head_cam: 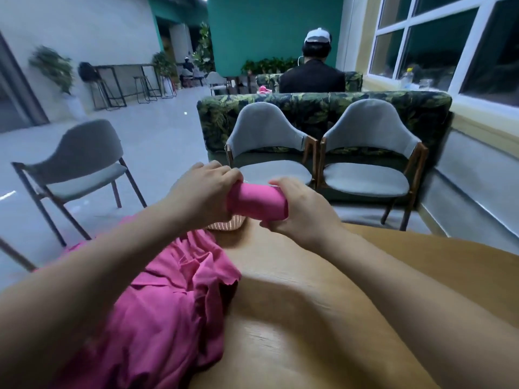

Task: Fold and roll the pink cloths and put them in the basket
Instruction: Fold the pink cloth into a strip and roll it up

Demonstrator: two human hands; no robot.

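Loose cloths: a rumpled heap of pink cloths (157, 318) on the near left of the table, pretty messy.
Table: pale wooden table (323, 318), with the heap on the left part.
Left hand: the left hand (202, 192) has its fingers curled over the left end of the roll.
Right hand: the right hand (300, 211) grips the right end, fingers over the top and thumb underneath.
Rolled cloth: a tight pink roll (257, 202) lying sideways, held up between both hands, just above the basket.
Basket: only a sliver of the woven basket (224, 224) peeks out under the left hand at the table's far edge, can't see inside it.
Chairs: two grey chairs (365, 164) side by side past the table.
Sofa: leaf-print sofa (323, 103) right behind them.
Person: someone in a dark top (311, 77) sitting beyond the sofa, back turned.
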